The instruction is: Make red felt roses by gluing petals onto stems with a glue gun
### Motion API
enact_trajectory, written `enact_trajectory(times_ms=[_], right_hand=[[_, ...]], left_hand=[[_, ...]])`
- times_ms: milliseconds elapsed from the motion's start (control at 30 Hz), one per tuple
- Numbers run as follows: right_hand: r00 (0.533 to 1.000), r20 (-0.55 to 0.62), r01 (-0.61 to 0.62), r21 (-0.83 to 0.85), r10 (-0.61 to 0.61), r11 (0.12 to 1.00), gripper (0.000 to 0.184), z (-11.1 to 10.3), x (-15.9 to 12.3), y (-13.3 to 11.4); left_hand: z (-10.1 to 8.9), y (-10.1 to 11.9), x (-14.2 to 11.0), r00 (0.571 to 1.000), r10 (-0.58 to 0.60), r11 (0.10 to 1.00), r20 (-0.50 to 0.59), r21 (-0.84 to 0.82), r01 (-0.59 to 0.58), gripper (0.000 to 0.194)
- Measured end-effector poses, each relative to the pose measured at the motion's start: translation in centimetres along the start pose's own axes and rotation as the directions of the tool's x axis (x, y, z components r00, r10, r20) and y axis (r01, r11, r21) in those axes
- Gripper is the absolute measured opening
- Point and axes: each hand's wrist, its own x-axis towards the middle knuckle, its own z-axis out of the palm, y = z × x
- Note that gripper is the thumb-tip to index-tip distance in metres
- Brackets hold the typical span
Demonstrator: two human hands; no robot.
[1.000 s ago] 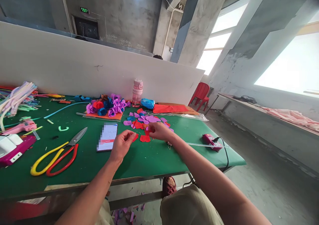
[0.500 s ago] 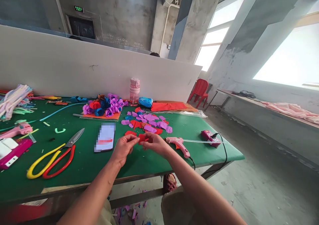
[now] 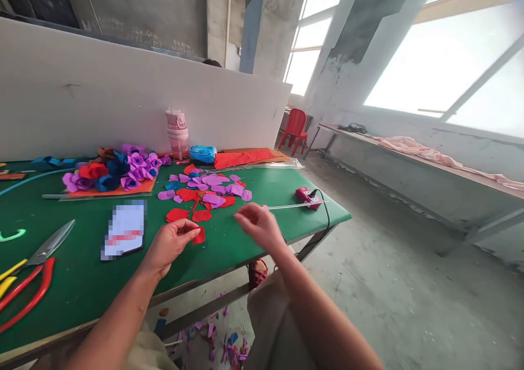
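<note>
My left hand [image 3: 174,243] pinches a small red petal [image 3: 199,235] between thumb and fingertips above the green table [image 3: 196,266]. To its right, my right hand [image 3: 260,225] hovers with loosely bent fingers and nothing visible in them. It covers the spot of the pink glue gun, of which barely a bit shows; its clear glue stick [image 3: 297,205] sticks out behind the hand. Just beyond my left hand lie loose red petals [image 3: 177,215], and farther back spreads a pile of purple petals [image 3: 215,180] mixed with red and blue ones.
Finished-looking paper flowers [image 3: 137,165] sit at the back left. A phone [image 3: 124,230] and open scissors [image 3: 41,258] lie left of my hands. A pink bottle [image 3: 178,135] stands by the white partition [image 3: 123,97]. A magenta power block [image 3: 308,198] with a black cable is near the right end.
My right hand has let go of the red petal and moved right, over the glue gun. The petal stays in my left hand. The view has turned to the right.
</note>
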Motion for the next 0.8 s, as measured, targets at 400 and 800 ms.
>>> enact_trajectory(times_ms=[400, 800], right_hand=[[0.955, 0.043, -0.193, -0.661, 0.293, 0.725, 0.015, -6.7, 1.9, 5.3], [0.777, 0.518, -0.625, 0.565, 0.357, 0.539, 0.038, -2.7, -0.7, 2.7]], left_hand=[[0.4, -1.4, 1.2, 0.994, 0.090, 0.949, -0.055, 0.307, -0.069, 0.019], [-0.2, -2.2, 1.7, 0.998, 0.062, 0.926, -0.029, 0.374, -0.047, 0.013]])
